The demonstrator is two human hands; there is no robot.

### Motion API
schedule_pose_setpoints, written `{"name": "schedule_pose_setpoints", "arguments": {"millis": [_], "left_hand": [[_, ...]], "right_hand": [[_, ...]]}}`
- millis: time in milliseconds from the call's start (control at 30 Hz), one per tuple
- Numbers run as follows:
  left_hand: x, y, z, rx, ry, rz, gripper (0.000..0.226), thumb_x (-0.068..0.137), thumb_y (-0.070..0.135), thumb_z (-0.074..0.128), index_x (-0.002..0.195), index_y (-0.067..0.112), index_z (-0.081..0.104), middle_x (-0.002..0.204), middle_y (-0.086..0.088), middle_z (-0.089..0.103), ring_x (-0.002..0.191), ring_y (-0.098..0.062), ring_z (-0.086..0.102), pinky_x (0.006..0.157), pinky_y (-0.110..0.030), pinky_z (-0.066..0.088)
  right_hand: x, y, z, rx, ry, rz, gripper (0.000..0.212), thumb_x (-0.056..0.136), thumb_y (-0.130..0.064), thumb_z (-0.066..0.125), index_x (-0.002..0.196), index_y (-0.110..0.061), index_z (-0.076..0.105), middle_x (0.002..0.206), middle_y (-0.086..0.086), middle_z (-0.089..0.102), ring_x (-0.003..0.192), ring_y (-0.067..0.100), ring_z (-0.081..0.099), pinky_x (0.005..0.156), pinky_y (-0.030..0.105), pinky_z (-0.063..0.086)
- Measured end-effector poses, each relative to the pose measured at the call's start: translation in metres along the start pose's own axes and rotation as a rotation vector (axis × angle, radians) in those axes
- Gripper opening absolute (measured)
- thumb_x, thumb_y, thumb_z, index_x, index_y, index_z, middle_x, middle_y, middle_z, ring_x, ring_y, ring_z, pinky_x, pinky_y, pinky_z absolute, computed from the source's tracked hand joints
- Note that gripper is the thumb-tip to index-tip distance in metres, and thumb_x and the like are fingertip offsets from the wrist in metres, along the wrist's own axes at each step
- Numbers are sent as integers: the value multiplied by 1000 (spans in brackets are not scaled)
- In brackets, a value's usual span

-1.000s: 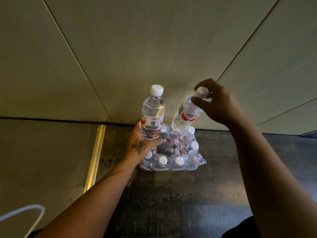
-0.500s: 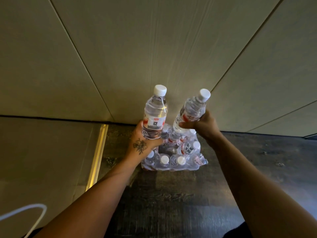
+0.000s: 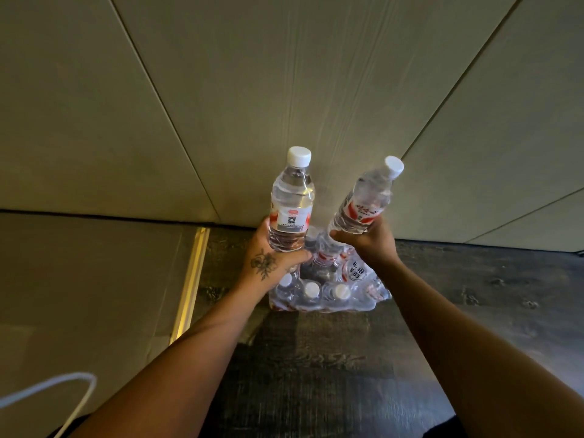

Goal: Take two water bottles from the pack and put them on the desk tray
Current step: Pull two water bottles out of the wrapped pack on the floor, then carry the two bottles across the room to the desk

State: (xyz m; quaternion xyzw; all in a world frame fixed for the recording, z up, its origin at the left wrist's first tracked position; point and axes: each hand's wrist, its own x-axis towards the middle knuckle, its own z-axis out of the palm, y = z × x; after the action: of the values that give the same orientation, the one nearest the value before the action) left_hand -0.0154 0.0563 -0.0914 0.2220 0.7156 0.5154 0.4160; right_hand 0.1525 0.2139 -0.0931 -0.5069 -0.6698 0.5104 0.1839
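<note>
Dark wood-look floor (image 3: 316,358) meets a pale paneled wall (image 3: 284,90), w/ a shiny gold strip (image 3: 189,279) on the floor to the left. A white cord (image 3: 63,390) loops in the bottom left corner.

The pack (image 3: 331,289) of water bottles sits on the floor right by the wall, wrapped in clear plastic. White caps show through the top, so lots of bottles are left inside.

Left hand (image 3: 268,260) has its fingers curled tight round the low part of one bottle (image 3: 292,203). That bottle stands nearly straight up, cap on top. Right hand (image 3: 369,241) is wrapped round the bottom of a second bottle (image 3: 366,200), which tips to the right. Both bottles are up in the air above the pack, near each other but not touching.

So step 1 looks done: 2 bottles are out of the pack, one in each hand. That's about half the job, I think.

What's left: carry them to the desk tray and set them down. No desk or tray shows here, so I can't tell where it is or how far. The person prob. has to turn away from the wall to find it. Both holds are low on the bottles, so the tipped one could wobble on the way.
</note>
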Motion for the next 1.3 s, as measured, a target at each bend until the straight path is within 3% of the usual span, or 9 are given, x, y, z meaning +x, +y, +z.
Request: {"name": "schedule_pose_setpoints", "arguments": {"millis": [200,333,467,700,833,933,1033,1167,1300], "left_hand": [[-11,13,-5,-57,-36,-27,95,58,17,98,144,20,58,124,0,77,115,-19,73,102,-45,57],[-25,22,-11,-83,-66,-15,101,48,37,97,141,27,60,119,7,79,110,-13,76,95,-36,61],[-41,39,-14,-96,-95,-10,70,55,35,96,118,39,64,97,28,82,88,9,78,66,-7,59],[-68,75,-21,-67,-52,-42,65,52,60,88,111,47,65,96,39,77,85,18,72,83,-29,55],[-83,91,-23,-25,3,-61,60,63,43,91,120,36,70,107,12,83,105,-10,77,98,-45,61],[-87,98,-23,-7,2,-67,48,73,34,93,115,34,70,108,8,80,103,-13,75,90,-36,60],[-103,133,-25,-21,3,-68,38,83,23,90,107,40,65,104,16,76,96,-1,70,74,-20,51],[-146,215,-31,-73,12,-74,60,74,24,96,128,23,71,110,7,80,106,-15,75,79,-24,54],[-200,313,-42,-82,-23,-94,55,62,37,90,114,35,70,94,19,83,94,2,76,80,-25,52]], "right_hand": [[-25,-4,-5,67,-68,89,68,67,-11,95,128,-15,66,112,3,82,107,21,78,108,58,55],[-53,-18,7,218,-112,124,74,55,-17,89,126,-10,66,110,9,82,106,28,79,105,61,56],[-81,-32,10,376,-174,139,83,53,-25,86,131,-10,60,111,11,81,103,31,80,98,58,61],[-112,-62,4,517,-170,176,69,75,-23,79,140,-12,56,125,16,76,115,38,74,99,59,59],[-120,-74,-2,544,-139,213,73,76,-23,74,145,-10,53,131,20,72,120,40,71,105,65,55],[-121,-80,-3,552,-119,231,76,74,-22,75,146,-8,52,132,23,70,122,43,70,107,67,53],[-134,-110,-21,560,-97,249,77,74,-23,77,146,-8,53,133,23,69,122,43,70,107,68,53],[-166,-177,-60,548,-96,232,71,78,-25,78,144,-9,56,128,21,73,116,43,74,105,69,54],[-207,-268,-108,545,-125,204,83,67,-38,84,143,-16,57,125,15,77,111,38,77,101,64,58]]}}
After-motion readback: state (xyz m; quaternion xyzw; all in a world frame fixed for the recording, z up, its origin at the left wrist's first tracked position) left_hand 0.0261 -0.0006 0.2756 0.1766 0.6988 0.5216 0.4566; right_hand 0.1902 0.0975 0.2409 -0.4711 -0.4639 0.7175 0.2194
